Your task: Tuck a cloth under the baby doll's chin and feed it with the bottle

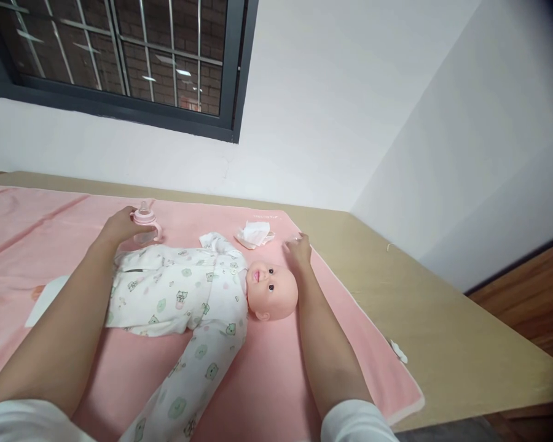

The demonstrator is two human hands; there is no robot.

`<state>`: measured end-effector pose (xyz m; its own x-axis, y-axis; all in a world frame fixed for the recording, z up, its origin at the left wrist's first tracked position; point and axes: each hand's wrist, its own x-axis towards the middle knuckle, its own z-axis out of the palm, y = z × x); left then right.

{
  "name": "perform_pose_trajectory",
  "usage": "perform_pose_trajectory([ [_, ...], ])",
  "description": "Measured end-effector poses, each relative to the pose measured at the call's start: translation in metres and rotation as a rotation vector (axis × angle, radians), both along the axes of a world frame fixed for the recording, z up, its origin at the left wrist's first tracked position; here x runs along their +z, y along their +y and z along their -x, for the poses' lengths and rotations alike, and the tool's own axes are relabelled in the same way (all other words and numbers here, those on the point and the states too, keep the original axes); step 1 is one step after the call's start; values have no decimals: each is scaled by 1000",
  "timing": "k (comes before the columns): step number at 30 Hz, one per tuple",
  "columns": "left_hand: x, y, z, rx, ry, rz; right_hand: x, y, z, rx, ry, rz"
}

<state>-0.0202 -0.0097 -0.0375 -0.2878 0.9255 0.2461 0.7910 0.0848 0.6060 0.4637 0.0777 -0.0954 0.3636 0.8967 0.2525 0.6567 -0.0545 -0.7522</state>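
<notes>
At the far left of the blanket, my left hand point(120, 225) is closed round a baby bottle point(144, 217) with a clear teat, a pink collar and pink handles. The bottle is upright. Past the doll's head, my right hand point(300, 250) has its fingers curled on a small clear thing point(297, 237), perhaps a bottle cap; most of it is hidden. Between my arms a baby doll point(273, 291) lies on its back, its bald head to the right. It wears a white top point(166, 288) printed with green bears, one sleeve stretched toward me.
A pink blanket point(276, 380) covers much of the wooden table point(373, 264). White crumpled tissue point(254, 234) lies beyond the doll's head. Another small white scrap point(399, 351) sits at the blanket's right edge. A white wall point(304, 123) and barred window point(166, 61) stand behind.
</notes>
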Motion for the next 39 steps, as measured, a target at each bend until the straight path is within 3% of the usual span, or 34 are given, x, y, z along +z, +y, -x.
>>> perform_pose_trajectory([
  [3,20,-8,-14,6,28,-39,27,-3,7,89,192,-69],
  [5,36,-14,-28,-20,27,-66,51,-10,17,239,288,-149],
  [9,62,-25,-64,-150,3,-149,98,-37,47,474,325,-259],
  [16,73,-46,-128,-341,15,-257,142,-108,103,848,230,-389],
  [21,73,-60,-151,-466,38,-241,148,-139,124,895,70,-509],
  [27,71,-59,-155,-565,-129,-240,138,-135,135,939,-84,-460],
  [34,67,-57,-161,-627,-227,-275,133,-135,139,1003,3,-339],
  [39,67,-63,-167,-545,-245,-289,131,-133,138,966,76,-290],
])
